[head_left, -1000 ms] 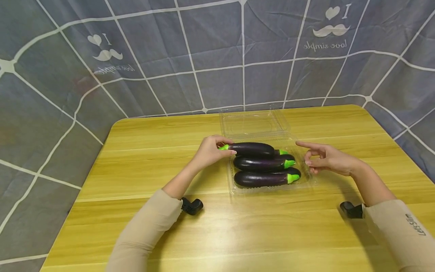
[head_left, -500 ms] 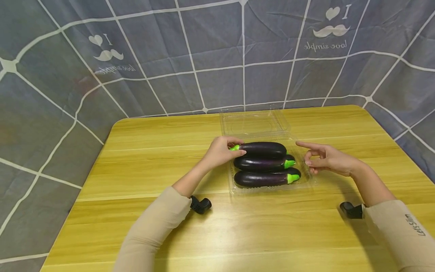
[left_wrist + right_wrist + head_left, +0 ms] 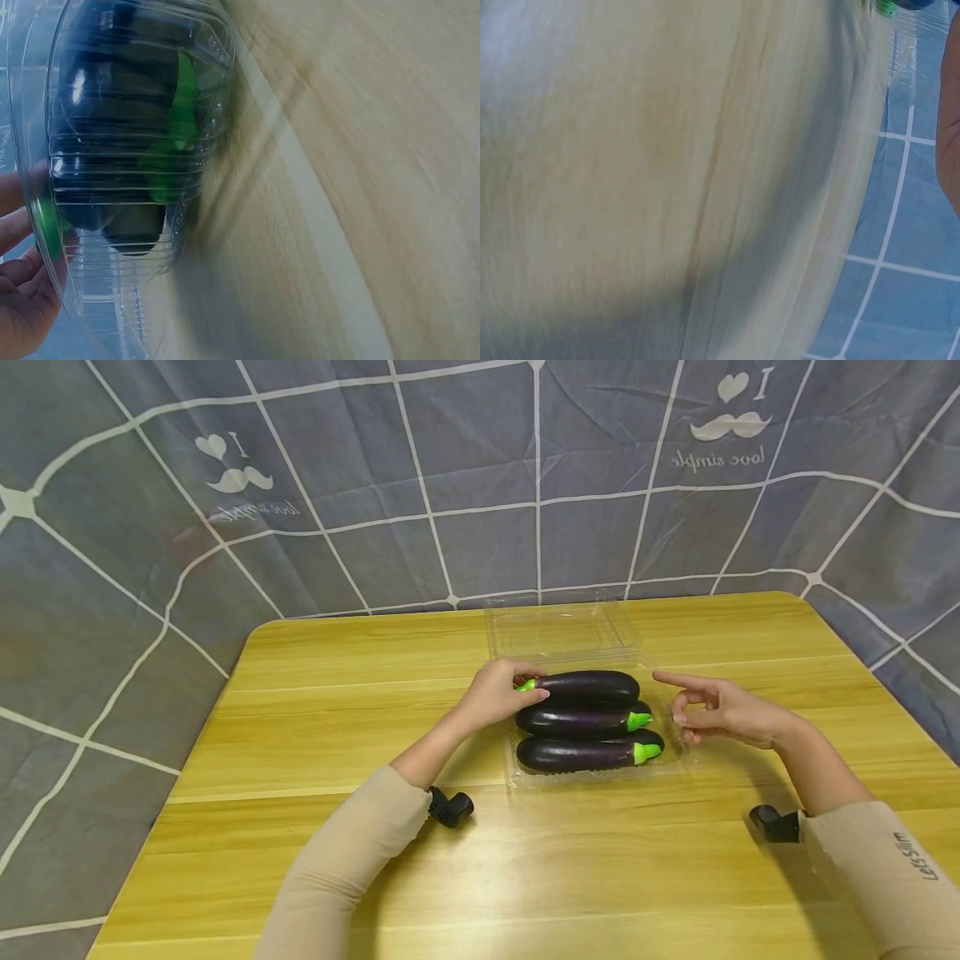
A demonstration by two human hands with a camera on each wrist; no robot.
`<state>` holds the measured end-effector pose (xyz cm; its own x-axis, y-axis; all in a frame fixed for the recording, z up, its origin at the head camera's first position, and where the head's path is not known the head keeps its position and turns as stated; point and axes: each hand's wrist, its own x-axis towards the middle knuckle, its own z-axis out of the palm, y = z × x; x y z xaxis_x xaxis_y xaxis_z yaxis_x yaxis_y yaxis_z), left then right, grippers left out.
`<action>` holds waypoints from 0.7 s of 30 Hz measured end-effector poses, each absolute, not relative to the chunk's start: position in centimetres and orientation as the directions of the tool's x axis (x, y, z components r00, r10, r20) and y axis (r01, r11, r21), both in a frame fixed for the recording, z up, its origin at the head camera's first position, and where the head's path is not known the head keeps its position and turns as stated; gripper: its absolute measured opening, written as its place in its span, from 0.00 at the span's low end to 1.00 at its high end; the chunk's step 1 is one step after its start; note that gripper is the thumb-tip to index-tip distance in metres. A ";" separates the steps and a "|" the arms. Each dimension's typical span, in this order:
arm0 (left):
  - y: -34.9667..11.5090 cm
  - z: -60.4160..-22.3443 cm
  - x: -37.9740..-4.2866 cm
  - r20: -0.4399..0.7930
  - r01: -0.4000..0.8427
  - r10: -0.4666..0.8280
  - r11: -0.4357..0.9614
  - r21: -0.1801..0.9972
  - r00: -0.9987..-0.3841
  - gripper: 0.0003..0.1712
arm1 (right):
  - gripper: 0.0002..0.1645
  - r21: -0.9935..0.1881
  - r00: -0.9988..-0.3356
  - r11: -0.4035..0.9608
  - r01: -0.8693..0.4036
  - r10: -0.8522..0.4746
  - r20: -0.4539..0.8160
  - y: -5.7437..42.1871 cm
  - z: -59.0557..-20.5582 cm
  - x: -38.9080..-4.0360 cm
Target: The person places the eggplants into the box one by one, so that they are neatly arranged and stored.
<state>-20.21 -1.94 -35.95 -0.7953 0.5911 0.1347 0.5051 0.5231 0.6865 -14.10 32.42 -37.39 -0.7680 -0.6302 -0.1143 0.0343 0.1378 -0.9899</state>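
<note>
My left hand [image 3: 498,695] pinches the green stem end of a dark purple eggplant [image 3: 588,688], lying crosswise at the back of a clear plastic container [image 3: 517,781]. In the left wrist view, the fingers [image 3: 19,225] show at the left edge beside the green stem [image 3: 48,225], partly behind the clear wall. Two more eggplants lie in front, a middle one [image 3: 573,721] and a front one [image 3: 577,755], green stems to the right. Others underneath are mostly hidden. My right hand [image 3: 731,712] holds the container's right rim between thumb and curled fingers, index finger pointing out.
The container's clear lid [image 3: 558,631] lies opened back toward the curtain. A grey curtain [image 3: 480,468] with white lines surrounds the wooden table [image 3: 570,868]. Black wrist mounts [image 3: 450,808] stick out from both sleeves.
My left hand has slid to the right with its eggplant, which now covers the green stem that showed at its far end. The right hand and the container have stayed put.
</note>
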 end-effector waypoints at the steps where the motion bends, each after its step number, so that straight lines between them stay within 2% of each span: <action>1: -1.9 -36.0 -20.2 0.133 0.509 0.595 0.526 0.681 -0.793 0.18 | 0.41 -0.990 -0.768 0.137 0.035 -0.630 -0.114 32.4 -37.4 -14.1; 17: -2.0 -36.4 -20.4 0.184 0.568 0.630 0.486 0.664 -0.755 0.19 | 0.41 -0.992 -0.767 0.124 0.026 -0.634 -0.099 32.4 -37.7 -14.0; 21: -2.3 -36.6 -20.3 0.198 0.550 0.608 0.470 0.690 -0.769 0.19 | 0.41 -0.992 -0.767 0.125 0.023 -0.634 -0.097 32.4 -37.8 -13.9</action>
<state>-20.32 -2.28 -36.57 -0.7688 0.6080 0.1980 0.5497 0.4702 0.6905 -13.92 32.37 -37.81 -0.7673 -0.6338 -0.0974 0.0228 0.1248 -0.9919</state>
